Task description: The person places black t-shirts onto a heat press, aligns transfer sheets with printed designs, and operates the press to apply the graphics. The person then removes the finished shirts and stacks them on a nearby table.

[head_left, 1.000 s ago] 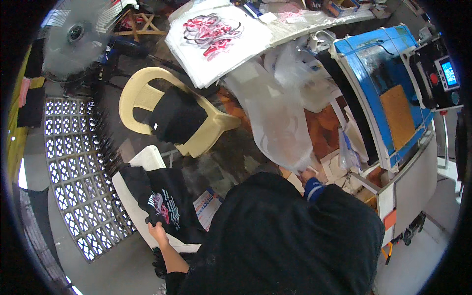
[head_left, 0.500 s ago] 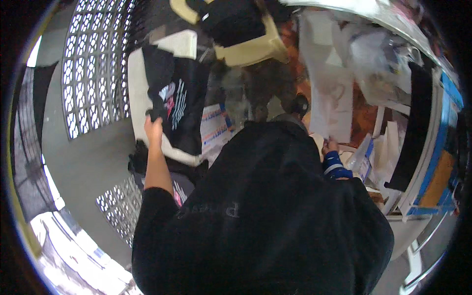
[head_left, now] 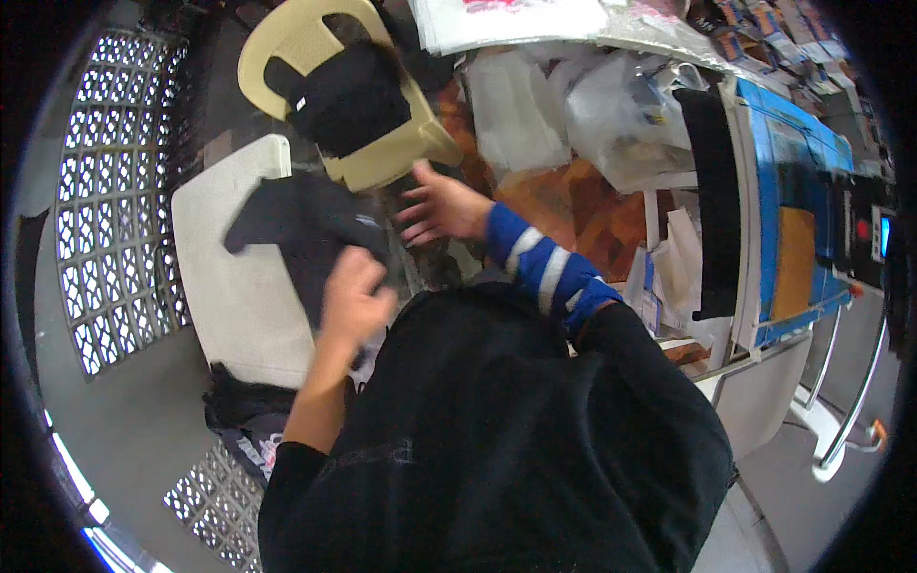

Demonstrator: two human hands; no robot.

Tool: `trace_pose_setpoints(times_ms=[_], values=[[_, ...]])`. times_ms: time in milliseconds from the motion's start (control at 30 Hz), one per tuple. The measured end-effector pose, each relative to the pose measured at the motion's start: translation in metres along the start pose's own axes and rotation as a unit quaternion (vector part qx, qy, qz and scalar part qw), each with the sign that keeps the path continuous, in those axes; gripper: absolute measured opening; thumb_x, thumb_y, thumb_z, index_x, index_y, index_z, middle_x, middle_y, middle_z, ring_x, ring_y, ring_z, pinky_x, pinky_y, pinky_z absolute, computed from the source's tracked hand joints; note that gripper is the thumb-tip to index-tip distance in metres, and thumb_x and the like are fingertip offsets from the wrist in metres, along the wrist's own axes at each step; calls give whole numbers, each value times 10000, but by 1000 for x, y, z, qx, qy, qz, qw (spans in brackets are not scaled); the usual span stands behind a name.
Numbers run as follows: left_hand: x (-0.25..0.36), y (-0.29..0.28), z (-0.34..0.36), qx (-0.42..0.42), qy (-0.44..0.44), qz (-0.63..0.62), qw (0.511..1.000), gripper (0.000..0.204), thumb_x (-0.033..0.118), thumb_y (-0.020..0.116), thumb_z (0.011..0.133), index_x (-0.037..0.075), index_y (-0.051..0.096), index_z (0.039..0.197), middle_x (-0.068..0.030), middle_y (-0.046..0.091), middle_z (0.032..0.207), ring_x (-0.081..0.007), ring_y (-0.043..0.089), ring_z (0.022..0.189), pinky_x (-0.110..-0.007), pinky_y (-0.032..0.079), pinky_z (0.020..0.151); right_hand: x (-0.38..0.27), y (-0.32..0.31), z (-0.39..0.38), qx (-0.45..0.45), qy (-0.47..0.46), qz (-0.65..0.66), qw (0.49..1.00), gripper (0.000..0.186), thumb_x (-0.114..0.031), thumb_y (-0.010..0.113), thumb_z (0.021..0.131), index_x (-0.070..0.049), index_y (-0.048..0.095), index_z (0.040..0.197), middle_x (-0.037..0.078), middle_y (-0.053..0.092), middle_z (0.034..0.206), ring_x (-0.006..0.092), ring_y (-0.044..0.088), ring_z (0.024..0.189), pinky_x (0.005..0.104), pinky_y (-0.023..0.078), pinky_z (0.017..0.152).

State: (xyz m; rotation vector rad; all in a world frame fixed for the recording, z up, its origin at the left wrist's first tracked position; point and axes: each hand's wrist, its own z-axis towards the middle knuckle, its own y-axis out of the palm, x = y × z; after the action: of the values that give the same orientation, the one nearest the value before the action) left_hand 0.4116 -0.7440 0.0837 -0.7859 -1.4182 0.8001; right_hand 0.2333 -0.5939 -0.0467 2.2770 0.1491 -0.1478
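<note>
A black garment (head_left: 315, 224) is partly lifted off a white plastic surface (head_left: 229, 286) on my left, its cloth bunched and smeared by motion. My left hand (head_left: 356, 298) is closed on its near edge, the fingers curled and somewhat blurred. To the right of the garment my right hand (head_left: 447, 205) hovers with fingers spread and nothing in them, close to the cloth but apart from it. A blue sleeve with pale stripes covers the right forearm.
A yellow plastic chair (head_left: 277, 57) ahead bears a folded black cloth (head_left: 349, 95). Clear plastic bags (head_left: 621, 115) lie ahead right, near a blue-topped machine (head_left: 764, 124). More dark garments (head_left: 248, 411) are piled beside my left arm. A perforated block wall (head_left: 119, 210) stands at left.
My left hand has moved right, pulling the garment, whose print no longer shows. My right hand has let go of a pale printed sheet and come left toward the garment. The view has shifted right.
</note>
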Motion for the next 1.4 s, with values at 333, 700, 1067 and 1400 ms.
trace_pose_setpoints(times_ms=[333, 700, 1067, 1400], values=[[-53, -28, 40, -2, 148, -223, 964, 659, 117, 732, 836, -6, 499, 1440, -186, 495, 1438, -325, 509, 1313, -432, 414, 1107, 96, 107, -107, 153, -388, -689, 593, 494, -490, 674, 919, -7, 721, 1010, 258, 720, 972, 449, 689, 949, 512, 555, 841], [85, 93, 52, -185, 445, -448, 753, 292, 208, 723, 925, 37, 564, 1099, -148, 686, 1115, -369, 634, 1129, -469, 476, 1004, 293, 88, -286, 580, -600, -349, 427, 192, -57, 725, 851, -21, 691, 1037, 193, 717, 934, 353, 697, 891, 404, 549, 804], [170, 159, 22, -231, 373, -420, 794, 413, -150, 504, 692, -21, 686, 1039, -92, 688, 922, -181, 655, 872, -333, 531, 808, 455, 108, -403, 779, -528, -192, 278, 199, -184, 805, 835, -26, 707, 904, 64, 695, 842, 175, 658, 785, 317, 518, 739], [342, 96, -21, -213, 588, -438, 646, 380, -132, 536, 687, -23, 690, 1017, -163, 725, 925, -291, 723, 848, -351, 560, 801, 650, -41, -424, 963, -263, 60, -18, 199, 10, 564, 850, -32, 702, 986, 151, 702, 1036, 278, 677, 993, 340, 507, 902]])
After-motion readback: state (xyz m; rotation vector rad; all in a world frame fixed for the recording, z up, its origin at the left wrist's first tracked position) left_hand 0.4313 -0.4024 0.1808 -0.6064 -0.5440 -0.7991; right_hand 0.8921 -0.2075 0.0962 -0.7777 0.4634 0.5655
